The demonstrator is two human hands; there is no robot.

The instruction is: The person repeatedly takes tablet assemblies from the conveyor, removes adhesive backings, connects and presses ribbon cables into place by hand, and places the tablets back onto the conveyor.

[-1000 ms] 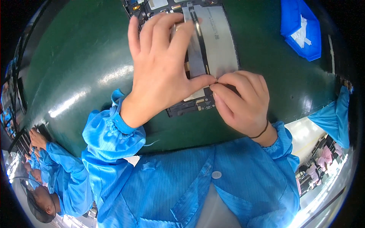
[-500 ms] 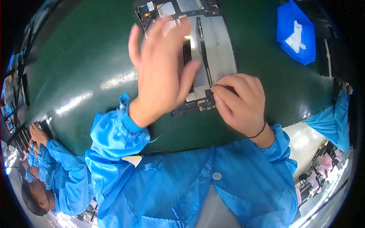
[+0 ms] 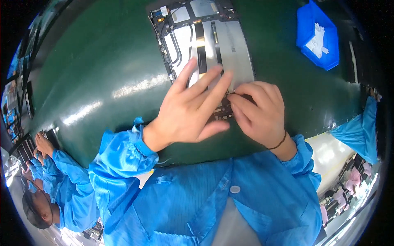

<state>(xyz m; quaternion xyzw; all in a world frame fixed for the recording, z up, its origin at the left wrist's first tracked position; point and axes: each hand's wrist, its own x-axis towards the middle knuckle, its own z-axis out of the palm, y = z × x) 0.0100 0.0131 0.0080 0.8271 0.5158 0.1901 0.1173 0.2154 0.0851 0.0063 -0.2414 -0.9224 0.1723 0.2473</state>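
Observation:
An opened tablet-like device [image 3: 239, 45] lies on the green table, with pale battery-like panels, dark ribbon strips and small boards showing. My left hand [image 3: 184, 106] is open, its fingers spread over the lower left part of the device; whether they touch it I cannot tell. At the lower right of the device, my right hand [image 3: 260, 112] is closed in a pinch, thumb and index finger together beside the dark lower board [image 3: 223, 112]. What the pinch holds, if anything, is too small to make out. Part of the lower board is hidden under my hands.
A blue bin [image 3: 331, 51] holding white pieces [image 3: 318, 43] stands at the far right of the green table [image 3: 102, 53]. On the left, a person in a blue smock [image 3: 76, 184] works with their hands near the table's edge. Blue cloth [image 3: 359, 131] hangs at the right.
My left hand has come down toward me from the middle of the device, its fingers now spread over the lower part, uncovering the upper left panels. My right hand keeps its pinch almost unmoved.

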